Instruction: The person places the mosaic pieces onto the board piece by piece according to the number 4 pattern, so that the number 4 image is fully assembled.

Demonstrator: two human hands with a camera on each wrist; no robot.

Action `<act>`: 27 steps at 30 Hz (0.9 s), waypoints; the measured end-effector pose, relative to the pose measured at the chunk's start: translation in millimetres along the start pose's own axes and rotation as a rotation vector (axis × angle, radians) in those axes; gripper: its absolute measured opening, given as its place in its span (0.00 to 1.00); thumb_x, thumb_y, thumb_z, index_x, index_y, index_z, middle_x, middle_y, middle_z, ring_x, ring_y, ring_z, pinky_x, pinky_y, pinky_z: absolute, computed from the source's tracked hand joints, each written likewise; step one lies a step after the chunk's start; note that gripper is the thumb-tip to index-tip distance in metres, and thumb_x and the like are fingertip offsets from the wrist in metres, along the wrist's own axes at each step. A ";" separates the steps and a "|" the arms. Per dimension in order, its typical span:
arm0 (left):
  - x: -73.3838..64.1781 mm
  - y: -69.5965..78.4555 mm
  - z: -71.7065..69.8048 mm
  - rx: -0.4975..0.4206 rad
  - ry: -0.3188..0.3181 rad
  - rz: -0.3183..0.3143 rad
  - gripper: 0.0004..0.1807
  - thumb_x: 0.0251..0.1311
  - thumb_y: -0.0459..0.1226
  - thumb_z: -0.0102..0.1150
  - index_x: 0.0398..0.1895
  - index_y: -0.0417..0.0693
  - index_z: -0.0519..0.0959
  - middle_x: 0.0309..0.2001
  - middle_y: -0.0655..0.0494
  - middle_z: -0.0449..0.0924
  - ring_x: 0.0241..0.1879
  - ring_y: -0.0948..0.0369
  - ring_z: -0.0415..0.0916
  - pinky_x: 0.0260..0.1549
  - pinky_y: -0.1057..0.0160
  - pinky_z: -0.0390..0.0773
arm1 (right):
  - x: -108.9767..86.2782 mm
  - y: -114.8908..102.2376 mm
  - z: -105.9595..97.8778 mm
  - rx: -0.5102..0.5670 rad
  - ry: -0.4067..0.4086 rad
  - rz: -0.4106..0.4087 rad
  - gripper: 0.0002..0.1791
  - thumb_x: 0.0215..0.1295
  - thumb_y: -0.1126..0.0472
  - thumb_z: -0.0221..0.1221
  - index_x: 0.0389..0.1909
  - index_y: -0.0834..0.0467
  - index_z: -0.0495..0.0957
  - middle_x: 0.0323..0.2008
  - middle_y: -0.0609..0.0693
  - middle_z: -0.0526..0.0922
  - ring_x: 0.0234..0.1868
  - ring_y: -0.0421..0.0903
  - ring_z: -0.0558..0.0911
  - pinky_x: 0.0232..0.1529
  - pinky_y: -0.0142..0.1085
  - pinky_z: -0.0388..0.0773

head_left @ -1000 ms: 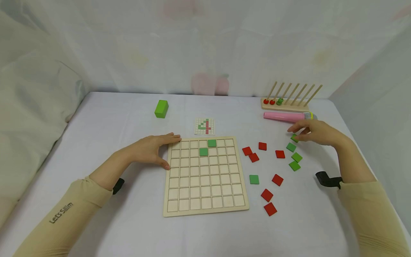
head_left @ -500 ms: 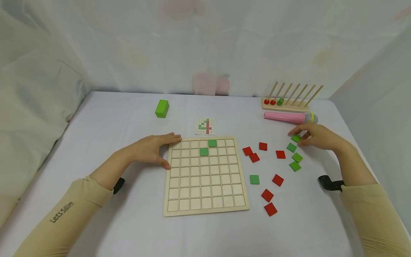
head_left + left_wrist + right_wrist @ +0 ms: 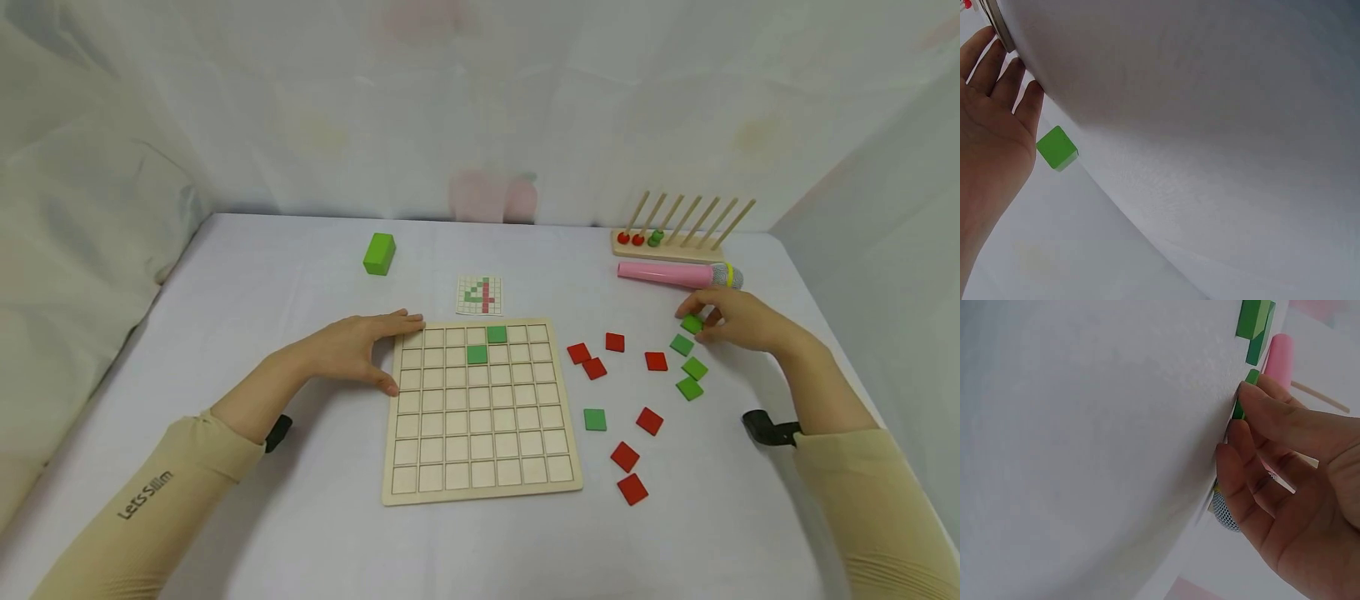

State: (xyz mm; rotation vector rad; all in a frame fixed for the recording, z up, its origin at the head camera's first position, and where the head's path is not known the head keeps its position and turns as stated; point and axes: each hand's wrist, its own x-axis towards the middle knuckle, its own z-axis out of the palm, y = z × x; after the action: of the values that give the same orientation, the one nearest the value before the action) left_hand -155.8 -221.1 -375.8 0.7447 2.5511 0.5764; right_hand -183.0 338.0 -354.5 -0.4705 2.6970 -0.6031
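My left hand [image 3: 348,346] rests with extended fingers at the top left corner of a wooden grid board [image 3: 388,467], its thumb on the left edge. Two green tiles, one in the top row [image 3: 497,334] and the other a row lower [image 3: 477,354], lie in board cells. At the far right my right hand [image 3: 738,318] holds a green square tile [image 3: 692,324] between thumb and fingers, low over the table. In the right wrist view the thumb [image 3: 1263,403] presses on this tile [image 3: 1239,409]. Several other green tiles [image 3: 694,367] lie just in front of that hand.
Several red tiles [image 3: 648,421] and a lone green tile [image 3: 595,419] lie right of the board. Behind stand a green block [image 3: 378,253], a pattern card [image 3: 480,296], a pink toy microphone [image 3: 663,273] and a pegged wooden rack [image 3: 667,246].
My right hand has shifted slightly right and down, and its thumb and fingers have closed around the green tile. The left hand stays at the board's corner.
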 end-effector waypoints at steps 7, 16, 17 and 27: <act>-0.6 0.0 -0.2 0.001 0.003 -0.001 0.60 0.32 0.63 0.76 0.76 0.64 0.60 0.77 0.65 0.57 0.80 0.55 0.50 0.75 0.41 0.54 | 0.9 -0.7 -0.7 -0.010 -0.006 0.003 0.14 0.60 0.70 0.63 0.48 0.61 0.79 0.47 0.57 0.84 0.47 0.54 0.80 0.42 0.30 0.77; -1.4 1.0 -0.5 0.000 0.004 -0.003 0.60 0.33 0.63 0.76 0.75 0.63 0.61 0.77 0.64 0.58 0.79 0.55 0.50 0.75 0.41 0.54 | 2.2 -2.6 -0.1 -0.017 0.005 0.019 0.15 0.60 0.70 0.63 0.48 0.62 0.79 0.45 0.57 0.83 0.47 0.54 0.78 0.42 0.35 0.76; -1.5 1.0 -0.4 0.000 0.004 -0.003 0.60 0.33 0.63 0.76 0.75 0.64 0.61 0.77 0.65 0.58 0.79 0.55 0.50 0.75 0.41 0.54 | 2.4 -2.9 0.0 -0.019 0.008 0.021 0.15 0.59 0.69 0.64 0.48 0.62 0.79 0.45 0.57 0.83 0.47 0.54 0.78 0.42 0.35 0.76; -0.4 0.0 -0.2 -0.004 0.003 0.003 0.60 0.34 0.62 0.76 0.76 0.64 0.60 0.77 0.65 0.57 0.80 0.55 0.50 0.75 0.41 0.54 | 3.5 -3.2 0.3 -0.014 0.015 0.037 0.14 0.56 0.70 0.66 0.44 0.59 0.81 0.40 0.54 0.83 0.44 0.52 0.78 0.38 0.32 0.76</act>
State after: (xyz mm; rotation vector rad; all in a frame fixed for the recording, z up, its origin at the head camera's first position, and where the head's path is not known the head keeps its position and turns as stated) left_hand -155.5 -221.4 -375.5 0.7473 2.5511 0.5845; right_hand -185.3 333.9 -354.2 -0.4204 2.7195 -0.5802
